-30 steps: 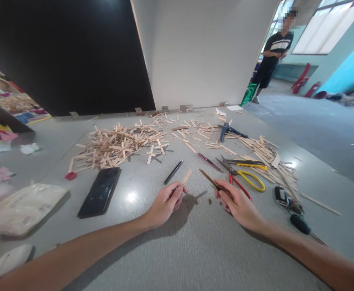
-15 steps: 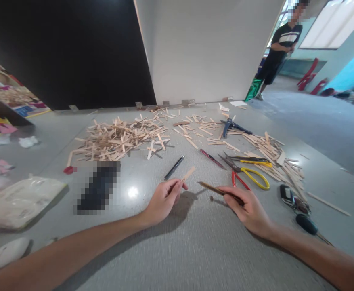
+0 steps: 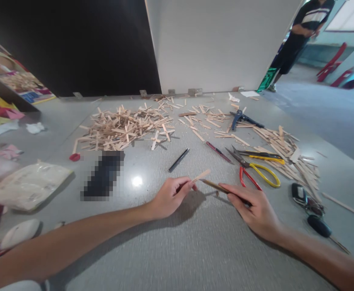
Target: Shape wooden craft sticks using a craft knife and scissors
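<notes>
My left hand (image 3: 174,197) is closed, pinching a wooden craft stick (image 3: 203,174) that points up and to the right. My right hand (image 3: 254,207) grips a slim brown pointed tool (image 3: 213,185), perhaps a brush; its exact kind does not show. The tool's tip is at the craft stick, close to my left fingertips; whether they touch I cannot tell. A black pen (image 3: 179,160) lies beyond my left hand. Past my right hand are a dark red pen-like tool (image 3: 219,152) and shears (image 3: 255,167) with one red and one yellow handle.
A pile of joined craft sticks (image 3: 128,127) lies at the back left, loose sticks (image 3: 282,147) at the right. Blue-handled cutters (image 3: 240,119), keys (image 3: 311,208), a blurred dark object (image 3: 104,176) and a plastic packet (image 3: 34,184) surround my hands. A person (image 3: 300,36) stands behind the panel (image 3: 219,44).
The pointed tool's tip has come to the craft stick, which has tilted lower to the right. My hands are nearer each other. The view has shifted slightly.
</notes>
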A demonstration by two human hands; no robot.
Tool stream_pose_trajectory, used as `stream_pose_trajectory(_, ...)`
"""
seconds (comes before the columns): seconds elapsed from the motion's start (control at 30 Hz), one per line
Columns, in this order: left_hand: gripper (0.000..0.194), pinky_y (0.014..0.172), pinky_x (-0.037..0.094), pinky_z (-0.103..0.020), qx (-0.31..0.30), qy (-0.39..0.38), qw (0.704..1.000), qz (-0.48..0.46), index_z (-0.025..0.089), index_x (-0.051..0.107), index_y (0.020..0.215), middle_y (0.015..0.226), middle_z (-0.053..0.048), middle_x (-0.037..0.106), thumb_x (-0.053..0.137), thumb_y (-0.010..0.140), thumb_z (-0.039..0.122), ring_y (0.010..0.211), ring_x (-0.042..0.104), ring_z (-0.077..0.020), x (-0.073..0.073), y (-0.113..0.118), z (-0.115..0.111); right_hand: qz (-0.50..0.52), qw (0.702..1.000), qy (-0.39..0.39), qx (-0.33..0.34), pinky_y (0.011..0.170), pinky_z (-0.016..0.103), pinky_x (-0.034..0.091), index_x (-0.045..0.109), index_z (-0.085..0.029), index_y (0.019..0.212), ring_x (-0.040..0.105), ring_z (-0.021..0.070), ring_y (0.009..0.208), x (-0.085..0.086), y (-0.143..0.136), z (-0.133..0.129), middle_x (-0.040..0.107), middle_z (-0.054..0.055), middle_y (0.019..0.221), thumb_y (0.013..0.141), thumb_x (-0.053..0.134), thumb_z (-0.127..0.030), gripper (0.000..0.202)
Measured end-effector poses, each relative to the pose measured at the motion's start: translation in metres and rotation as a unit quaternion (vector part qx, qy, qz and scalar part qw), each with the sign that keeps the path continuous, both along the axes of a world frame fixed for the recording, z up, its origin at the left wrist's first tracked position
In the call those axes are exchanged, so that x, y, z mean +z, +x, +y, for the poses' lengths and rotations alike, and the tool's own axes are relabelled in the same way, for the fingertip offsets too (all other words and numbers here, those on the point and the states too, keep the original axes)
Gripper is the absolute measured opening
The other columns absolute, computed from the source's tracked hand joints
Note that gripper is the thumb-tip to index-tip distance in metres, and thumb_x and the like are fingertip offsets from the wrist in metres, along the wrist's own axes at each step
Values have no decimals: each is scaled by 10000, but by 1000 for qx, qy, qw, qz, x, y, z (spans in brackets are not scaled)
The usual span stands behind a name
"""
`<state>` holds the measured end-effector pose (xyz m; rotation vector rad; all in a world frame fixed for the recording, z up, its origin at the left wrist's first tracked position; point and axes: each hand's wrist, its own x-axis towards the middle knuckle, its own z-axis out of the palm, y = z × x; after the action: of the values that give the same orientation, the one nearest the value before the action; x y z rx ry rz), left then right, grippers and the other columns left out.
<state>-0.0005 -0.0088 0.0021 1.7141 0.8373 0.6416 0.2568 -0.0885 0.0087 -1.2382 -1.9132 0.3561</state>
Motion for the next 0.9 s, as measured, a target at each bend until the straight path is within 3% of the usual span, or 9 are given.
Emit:
stream_pose_trajectory(0.3,507,472,241,-218,-12,21,1000,6,162,710,876,554,74,387,460,1068,559,488,325,-108,-1,1,-1,-48,999,22,0,633,294,684,815,-207,1262,854,233,787,-3,0,-5,891,98,982,1048,548,-139,349)
stream_pose_trajectory(0.53,459,459,241,-208,-24,38,999,9,174,685,846,561,69,396,462,1069,508,476,325,-102,-2,1,-2,-84,996,31,13,492,260,590,799,-187,1267,728,163,529,4,-2,-10,857,62,820,1072,528,-149,335)
stream_pose_trajectory(0.73,361,473,243,-212,-37,46,998,10,182,662,815,552,77,385,474,1054,376,466,314,-96,-3,3,-2,-123,990,25,56,600,260,639,764,-184,1355,783,182,650,16,3,-10,857,79,879,1091,514,-139,366)
stream_pose_trajectory(0.9,342,486,252,-217,-39,44,998,14,184,659,808,558,76,390,491,1054,351,472,326,-98,-1,3,-2,-108,992,15,59,563,254,605,800,-210,1317,727,163,573,22,2,-8,833,52,808,1070,540,-131,367)
